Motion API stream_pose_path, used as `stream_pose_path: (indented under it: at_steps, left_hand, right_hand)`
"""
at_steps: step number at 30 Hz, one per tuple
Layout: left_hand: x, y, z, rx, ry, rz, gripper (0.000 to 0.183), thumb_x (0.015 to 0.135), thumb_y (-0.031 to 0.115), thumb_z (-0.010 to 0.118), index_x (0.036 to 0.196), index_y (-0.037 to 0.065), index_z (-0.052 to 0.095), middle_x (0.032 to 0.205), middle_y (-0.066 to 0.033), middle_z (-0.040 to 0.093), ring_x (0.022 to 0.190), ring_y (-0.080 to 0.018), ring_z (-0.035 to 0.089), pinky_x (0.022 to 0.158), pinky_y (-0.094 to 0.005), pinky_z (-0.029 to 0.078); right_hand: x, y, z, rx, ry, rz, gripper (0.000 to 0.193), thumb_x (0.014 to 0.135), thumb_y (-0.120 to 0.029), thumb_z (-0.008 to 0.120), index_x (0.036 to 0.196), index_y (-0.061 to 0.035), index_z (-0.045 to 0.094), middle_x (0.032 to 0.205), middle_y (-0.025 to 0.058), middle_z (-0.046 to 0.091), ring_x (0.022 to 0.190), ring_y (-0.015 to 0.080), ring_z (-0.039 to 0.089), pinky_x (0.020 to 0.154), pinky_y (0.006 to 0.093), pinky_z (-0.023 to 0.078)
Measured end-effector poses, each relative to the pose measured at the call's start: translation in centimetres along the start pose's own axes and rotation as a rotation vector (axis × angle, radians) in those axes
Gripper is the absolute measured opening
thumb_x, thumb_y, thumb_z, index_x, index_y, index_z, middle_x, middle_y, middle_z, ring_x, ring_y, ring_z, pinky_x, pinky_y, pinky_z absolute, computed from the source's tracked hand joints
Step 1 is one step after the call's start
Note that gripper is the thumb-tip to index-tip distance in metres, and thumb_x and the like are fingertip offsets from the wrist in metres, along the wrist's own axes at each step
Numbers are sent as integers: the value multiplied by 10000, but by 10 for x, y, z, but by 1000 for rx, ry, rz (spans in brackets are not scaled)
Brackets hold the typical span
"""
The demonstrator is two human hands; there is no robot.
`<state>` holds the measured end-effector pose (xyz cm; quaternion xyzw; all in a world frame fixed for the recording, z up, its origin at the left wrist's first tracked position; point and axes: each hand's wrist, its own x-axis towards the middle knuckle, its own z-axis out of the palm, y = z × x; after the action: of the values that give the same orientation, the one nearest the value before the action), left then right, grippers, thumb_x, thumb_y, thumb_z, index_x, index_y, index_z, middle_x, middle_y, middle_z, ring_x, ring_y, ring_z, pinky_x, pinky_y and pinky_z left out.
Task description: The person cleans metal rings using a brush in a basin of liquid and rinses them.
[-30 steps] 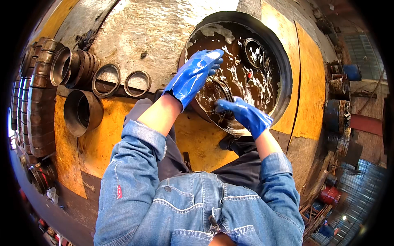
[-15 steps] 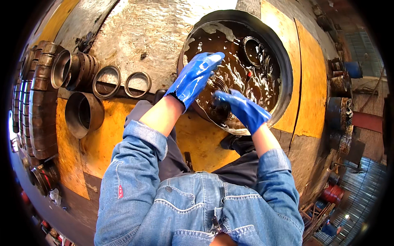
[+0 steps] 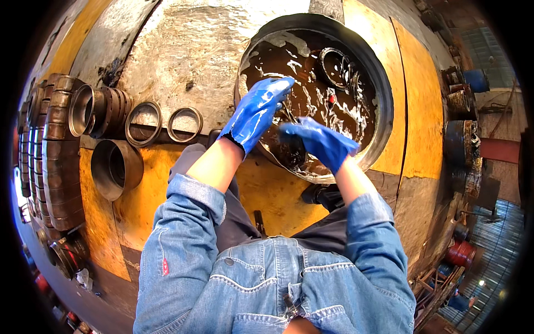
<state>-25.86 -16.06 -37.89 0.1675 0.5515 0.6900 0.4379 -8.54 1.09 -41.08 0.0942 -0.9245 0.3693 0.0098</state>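
Both my hands wear long blue rubber gloves and work over a round tub of dark brown liquid. My left hand is over the tub's left side, its fingers bent closed around something their backs hide. Slightly lower and to the right, my right hand has its fingers drawn together, somewhat blurred, close to the left fingertips. A dark object shows below the right fingers; its kind cannot be made out. Near the tub's far right side, a metal ring sits partly in the liquid, with more rings beside it.
Two metal rings lie left of the tub, beside a row of stacked rings. A wide metal cylinder is nearer me. Stacked brown curved metal parts line the far left. Blue drums stand at the right.
Both hands have shifted slightly left, and the whole view has turned a little. Ribbed metal edges seen between my hands earlier are now mostly hidden.
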Motion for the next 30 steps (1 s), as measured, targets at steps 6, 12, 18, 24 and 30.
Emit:
stream_pose_path:
  at_steps: [6, 12, 18, 24, 30]
  left_hand:
    - [-1, 5, -2, -62, 54, -36, 694, 1026, 501, 626, 1507, 13, 517, 1484, -204, 586, 1376, -303, 561, 1171, -405, 421]
    - [-1, 7, 0, -12, -4, -31, 754, 1009, 538, 633, 1524, 6, 495, 1506, -200, 570, 1401, -304, 541, 1178, -408, 410]
    - [17, -34, -10, 188, 65, 96, 531, 1043, 419, 623, 1397, 24, 628, 1267, -170, 657, 1169, -245, 620, 983, -353, 495]
    - [-8, -4, 25, 218, -28, -175, 485, 1049, 507, 617, 1359, 145, 703, 951, 43, 540, 808, -75, 471, 695, -229, 397]
    - [-20, -46, 26, 821, -213, 271, 441, 1027, 57, 434, 1414, 38, 646, 1439, -183, 649, 1332, -282, 622, 1152, -386, 464]
  right_hand:
    - [37, -43, -5, 1151, 277, 611, 549, 965, -333, 782, 1333, 46, 632, 1156, 107, 734, 1141, 155, 658, 1014, 298, 481]
    - [0, -20, 0, 1130, 37, 825, 423, 948, -216, 788, 1274, 38, 695, 1122, 136, 762, 1063, 229, 723, 1023, 354, 536]
    - [37, 9, 21, 1554, 336, 536, 460, 1090, -234, 580, 1412, 95, 575, 1283, 178, 711, 1172, 246, 704, 1116, 370, 528]
    - [-4, -8, 15, 1082, 193, 772, 528, 995, -305, 746, 1351, 66, 628, 1196, 150, 741, 1110, 204, 706, 1037, 357, 526]
    - [25, -42, 23, -96, -235, 747, 542, 867, -503, 690, 1231, -103, 728, 1196, 202, 740, 1169, 402, 669, 1009, 486, 550]
